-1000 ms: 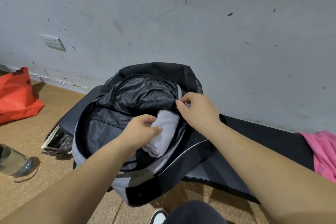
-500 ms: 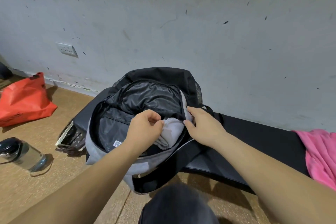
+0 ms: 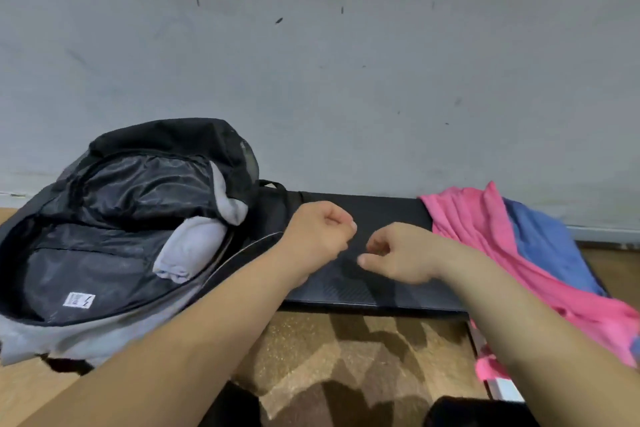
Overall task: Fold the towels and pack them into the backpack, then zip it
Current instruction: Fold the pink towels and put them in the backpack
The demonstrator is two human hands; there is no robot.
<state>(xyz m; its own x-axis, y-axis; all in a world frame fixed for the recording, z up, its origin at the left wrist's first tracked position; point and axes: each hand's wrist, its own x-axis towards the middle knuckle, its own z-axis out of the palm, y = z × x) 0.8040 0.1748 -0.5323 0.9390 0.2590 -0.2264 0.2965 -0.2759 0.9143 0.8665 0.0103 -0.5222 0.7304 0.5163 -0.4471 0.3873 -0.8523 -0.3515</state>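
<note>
The black and grey backpack (image 3: 104,218) lies unzipped at the left, leaning on the wall. A folded grey towel (image 3: 190,250) sits inside its opening at the right side. My left hand (image 3: 318,232) and my right hand (image 3: 398,253) hover over the black mat (image 3: 363,288) to the right of the backpack, both with fingers curled and holding nothing. A pink towel (image 3: 485,243) lies crumpled on the mat's right end, with a blue towel (image 3: 543,243) beside it against the wall.
A grey wall (image 3: 346,62) runs close behind everything. The floor (image 3: 329,350) in front of the mat is brown and patterned. Dark shapes, likely my knees, sit at the bottom edge.
Both hands have let go of the grey towel and the backpack and moved right over the mat. My view has swung right, bringing the pink and blue towels into sight.
</note>
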